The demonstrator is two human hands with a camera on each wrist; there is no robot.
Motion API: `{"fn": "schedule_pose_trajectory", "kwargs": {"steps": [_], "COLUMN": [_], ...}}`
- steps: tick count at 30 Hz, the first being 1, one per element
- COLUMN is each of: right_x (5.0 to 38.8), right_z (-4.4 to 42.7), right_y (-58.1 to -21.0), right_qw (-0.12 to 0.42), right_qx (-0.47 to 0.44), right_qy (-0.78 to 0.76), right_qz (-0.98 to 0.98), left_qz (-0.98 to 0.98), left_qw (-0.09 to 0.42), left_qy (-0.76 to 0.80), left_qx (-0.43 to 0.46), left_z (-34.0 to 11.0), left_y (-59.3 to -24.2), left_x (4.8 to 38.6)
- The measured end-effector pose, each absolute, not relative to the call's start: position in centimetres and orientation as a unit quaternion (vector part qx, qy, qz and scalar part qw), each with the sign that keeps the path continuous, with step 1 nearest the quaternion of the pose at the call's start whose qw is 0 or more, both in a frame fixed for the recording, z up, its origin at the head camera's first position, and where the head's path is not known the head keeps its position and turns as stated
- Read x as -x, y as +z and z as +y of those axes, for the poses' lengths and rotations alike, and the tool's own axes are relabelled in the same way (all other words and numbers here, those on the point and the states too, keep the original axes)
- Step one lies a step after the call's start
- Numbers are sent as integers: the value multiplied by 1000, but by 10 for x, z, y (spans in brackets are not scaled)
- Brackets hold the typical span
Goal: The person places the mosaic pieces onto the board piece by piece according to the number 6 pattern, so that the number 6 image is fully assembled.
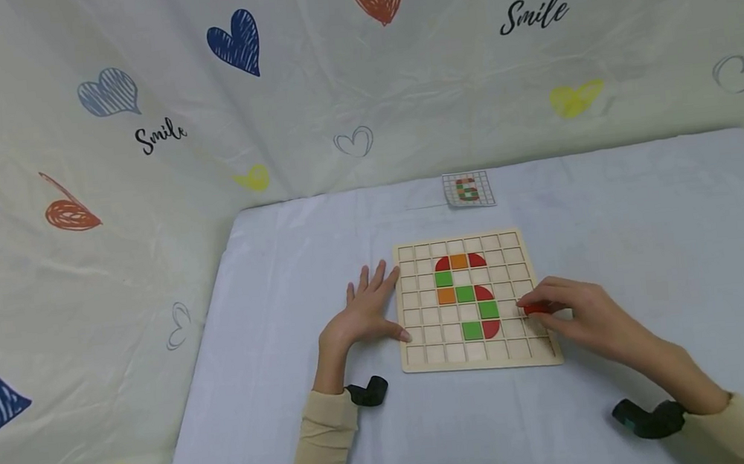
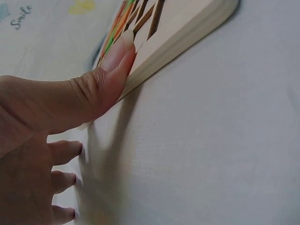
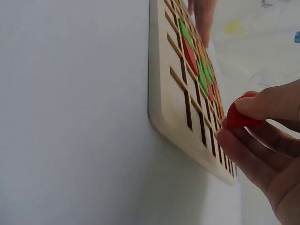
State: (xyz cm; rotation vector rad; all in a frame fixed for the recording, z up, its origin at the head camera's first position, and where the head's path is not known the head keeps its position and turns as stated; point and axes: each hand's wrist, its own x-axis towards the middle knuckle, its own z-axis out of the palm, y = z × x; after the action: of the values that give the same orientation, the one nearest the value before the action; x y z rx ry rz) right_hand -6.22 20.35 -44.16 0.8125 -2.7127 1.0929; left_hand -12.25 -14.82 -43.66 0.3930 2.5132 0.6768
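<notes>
A wooden grid board point(image 1: 425, 363) lies flat on the white table. Red rounded pieces point(image 1: 491, 329), green squares point(image 1: 465, 294) and orange squares point(image 1: 458, 262) sit in its middle cells, forming a curved figure. My left hand point(image 1: 361, 315) is spread at the board's left edge; in the left wrist view its thumb point(image 2: 115, 54) rests on the rim. Over the right side of the board, my right hand point(image 1: 584, 312) pinches a red piece point(image 3: 240, 115) with a rounded side between thumb and fingers. Part of that piece is hidden by the fingers.
A small card point(image 1: 469, 191) printed with a grid and a coloured figure lies behind the board. White cloth point(image 1: 268, 272) covers the table. A curtain with hearts and lettering point(image 1: 304, 89) hangs at the back and left. Black wrist cameras point(image 1: 652, 418) are strapped to both wrists.
</notes>
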Motion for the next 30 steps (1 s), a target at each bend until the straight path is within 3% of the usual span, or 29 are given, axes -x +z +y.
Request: {"fn": "schedule_pose_trajectory", "kwargs": {"steps": [30], "right_x": [82], "right_z": [129], "right_y": [-450], "right_qw": [-7], "right_qx": [-334], "right_qy": [417], "right_qz": [-845], "left_qz": [927], "left_qw": [247], "left_qy": [242], "left_qx": [-149], "left_z": [-149], "left_y": [-439], "left_x": [123]}}
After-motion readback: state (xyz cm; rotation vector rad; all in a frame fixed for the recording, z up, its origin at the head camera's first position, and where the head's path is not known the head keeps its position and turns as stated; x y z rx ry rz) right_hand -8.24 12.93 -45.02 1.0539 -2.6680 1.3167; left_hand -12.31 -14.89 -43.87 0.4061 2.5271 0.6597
